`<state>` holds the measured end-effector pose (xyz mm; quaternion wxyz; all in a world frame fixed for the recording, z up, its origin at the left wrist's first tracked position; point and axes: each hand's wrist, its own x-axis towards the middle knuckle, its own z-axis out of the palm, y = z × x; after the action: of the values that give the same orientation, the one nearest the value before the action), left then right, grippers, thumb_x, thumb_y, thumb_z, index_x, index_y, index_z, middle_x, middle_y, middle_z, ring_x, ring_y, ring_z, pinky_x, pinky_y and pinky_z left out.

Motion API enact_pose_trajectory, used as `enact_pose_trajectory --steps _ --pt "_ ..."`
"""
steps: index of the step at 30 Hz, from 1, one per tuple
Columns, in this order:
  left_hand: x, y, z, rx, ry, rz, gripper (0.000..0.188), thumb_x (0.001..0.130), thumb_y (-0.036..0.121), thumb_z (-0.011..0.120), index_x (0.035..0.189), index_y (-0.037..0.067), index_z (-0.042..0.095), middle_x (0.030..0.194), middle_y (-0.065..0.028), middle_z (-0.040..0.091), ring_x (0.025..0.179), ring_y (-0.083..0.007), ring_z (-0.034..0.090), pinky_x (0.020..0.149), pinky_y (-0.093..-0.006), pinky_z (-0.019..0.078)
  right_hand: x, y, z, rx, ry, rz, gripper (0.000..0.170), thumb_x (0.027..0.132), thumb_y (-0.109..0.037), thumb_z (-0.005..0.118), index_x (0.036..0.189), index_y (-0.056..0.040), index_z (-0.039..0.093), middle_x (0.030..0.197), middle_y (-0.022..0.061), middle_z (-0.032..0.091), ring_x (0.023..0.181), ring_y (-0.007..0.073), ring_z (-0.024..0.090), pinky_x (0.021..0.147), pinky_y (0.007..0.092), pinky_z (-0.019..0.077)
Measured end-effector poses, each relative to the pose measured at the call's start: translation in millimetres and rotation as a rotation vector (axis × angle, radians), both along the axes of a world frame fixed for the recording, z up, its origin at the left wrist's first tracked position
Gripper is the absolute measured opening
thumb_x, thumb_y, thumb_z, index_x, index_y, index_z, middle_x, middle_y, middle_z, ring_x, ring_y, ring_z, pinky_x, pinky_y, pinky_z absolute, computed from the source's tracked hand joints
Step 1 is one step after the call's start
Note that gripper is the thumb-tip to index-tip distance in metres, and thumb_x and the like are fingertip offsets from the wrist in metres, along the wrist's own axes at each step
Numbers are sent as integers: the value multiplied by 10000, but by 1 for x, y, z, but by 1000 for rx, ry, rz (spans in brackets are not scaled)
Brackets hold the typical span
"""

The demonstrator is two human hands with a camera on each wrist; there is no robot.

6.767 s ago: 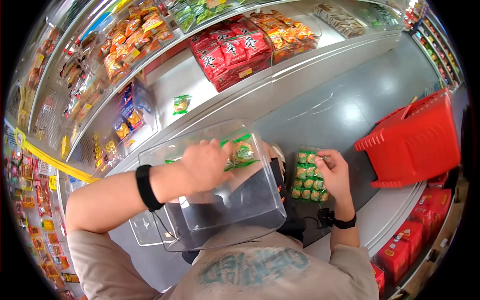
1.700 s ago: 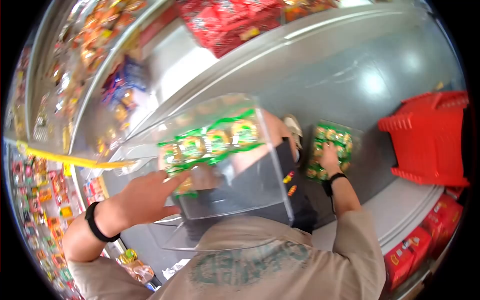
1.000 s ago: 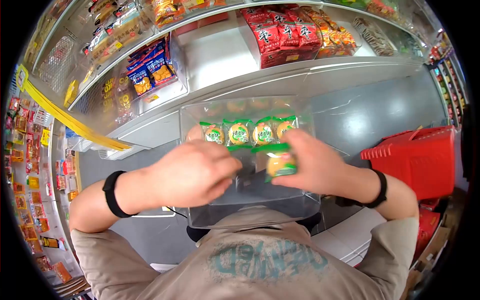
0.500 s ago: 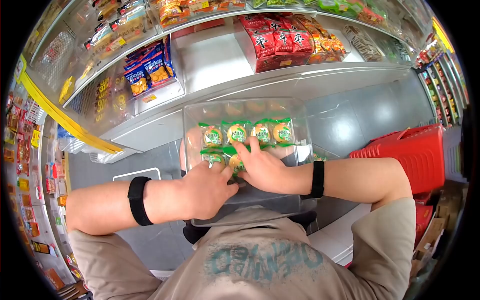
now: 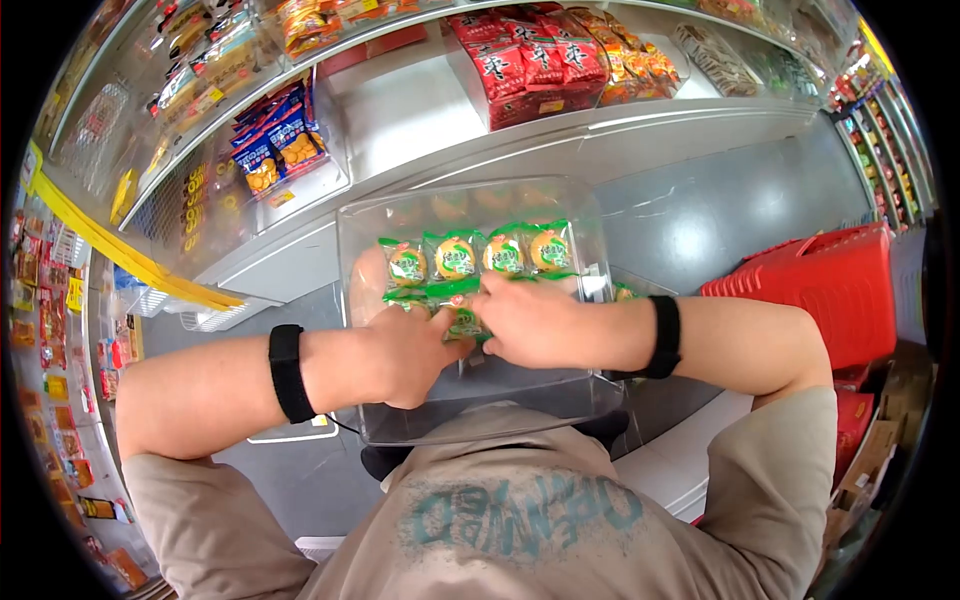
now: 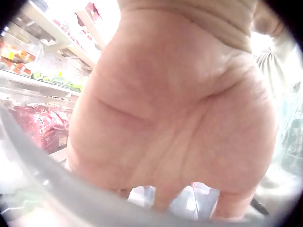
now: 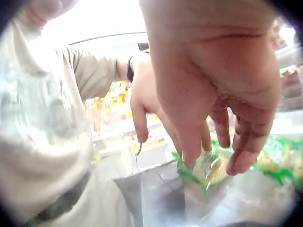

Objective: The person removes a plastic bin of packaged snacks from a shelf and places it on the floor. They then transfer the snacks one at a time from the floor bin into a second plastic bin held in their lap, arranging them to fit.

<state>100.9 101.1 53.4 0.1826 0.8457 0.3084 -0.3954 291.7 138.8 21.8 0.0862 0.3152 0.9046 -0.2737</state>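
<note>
A clear plastic bin (image 5: pixel 590 385) sits across the person's lap, with a row of round pastries in clear-and-green wrappers (image 5: pixel 455 257) along its far side. Nearer the body, a second row is partly covered by the hands. My right hand (image 5: pixel 545 325) reaches in from the right, its thumb and fingers around one wrapped pastry (image 7: pixel 210 168). From the left comes my left hand (image 5: pixel 405 350), fingers pointing down at the near row, close beside the right fingertips. Its palm (image 6: pixel 170 109) fills the left wrist view, and its fingertips are mostly hidden there.
A white shelf (image 5: pixel 400 110) ahead bears red snack bags (image 5: pixel 525 65) and blue biscuit bags (image 5: pixel 280 140). On the right stands a red basket (image 5: pixel 815 295). Below it are red boxes (image 5: pixel 850 430). Hanging snack packs (image 5: pixel 50 330) line the left side.
The right hand left the pastry tray on the floor and brought a wrapped pastry into the bin. Both hands came together over the near row; over the last half second they shifted only slightly.
</note>
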Motion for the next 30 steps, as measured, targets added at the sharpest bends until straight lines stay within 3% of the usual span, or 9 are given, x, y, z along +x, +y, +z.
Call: enact_pose_trajectory --steps 3,4,6,10,14,17,21,24,30 --pt "3 8 4 -16 -48 24 935 854 476 689 1594 137 229 1586 -239 303 1325 -408 499 1063 -474 447 38 19 30 115 221 -135 464 845 -224 766 1222 -2 611 1099 177 623 921 319 683 783 435 560" --pt "5 11 6 -36 -16 50 931 844 469 700 1585 126 253 1583 -223 320 1321 -391 508 1067 -467 445 58 28 41 174 310 -203 415 852 -232 766 1183 -15 640 1042 146 661 871 266 693 750 397 564" --pt "9 19 13 -98 -10 113 881 827 429 720 1551 104 338 1596 -216 296 1305 -384 521 1044 -459 466 112 43 70 59 525 -501 382 855 -332 760 1077 -31 683 929 159 695 807 299 699 715 387 562" --pt "10 21 16 -85 -110 159 860 792 405 764 1504 92 397 1485 -243 417 1240 -410 555 977 -472 500 253 72 3 232 828 -1126 377 890 -346 749 1022 1 681 840 119 707 748 190 668 689 328 528" --pt "17 25 21 -93 -125 196 771 786 313 747 1456 76 448 1446 -267 436 1202 -419 572 934 -478 523 386 61 -189 489 271 -1459 374 866 -354 740 980 -3 679 881 167 720 817 308 701 744 403 544" --pt "21 23 13 -50 -154 192 662 763 184 696 1385 58 506 1386 -281 458 1121 -434 605 882 -485 548 408 21 -310 132 95 -1560 414 836 -371 742 1071 -38 670 947 204 710 960 373 686 841 446 537" --pt "32 27 11 -64 -152 228 647 760 166 696 1370 47 514 1297 -263 491 1039 -464 623 879 -485 550 381 -3 -368 -115 -100 -1517 459 873 -276 696 1263 -48 613 1243 252 615 1121 388 642 944 449 519" --pt "41 32 12 -108 -85 265 642 764 173 709 1362 42 519 1291 -269 489 1037 -467 622 874 -485 552 366 -2 -404 -301 -276 -1503 485 909 -225 625 1383 -165 545 1498 225 379 1208 412 582 995 487 507" --pt "50 39 25 -145 -80 319 644 798 270 771 1362 63 539 1329 -235 498 1050 -433 623 892 -451 530 365 -5 -445 -310 -383 -1489 342 950 -124 548 1286 -89 598 1429 234 375 1191 416 578 1000 473 509"
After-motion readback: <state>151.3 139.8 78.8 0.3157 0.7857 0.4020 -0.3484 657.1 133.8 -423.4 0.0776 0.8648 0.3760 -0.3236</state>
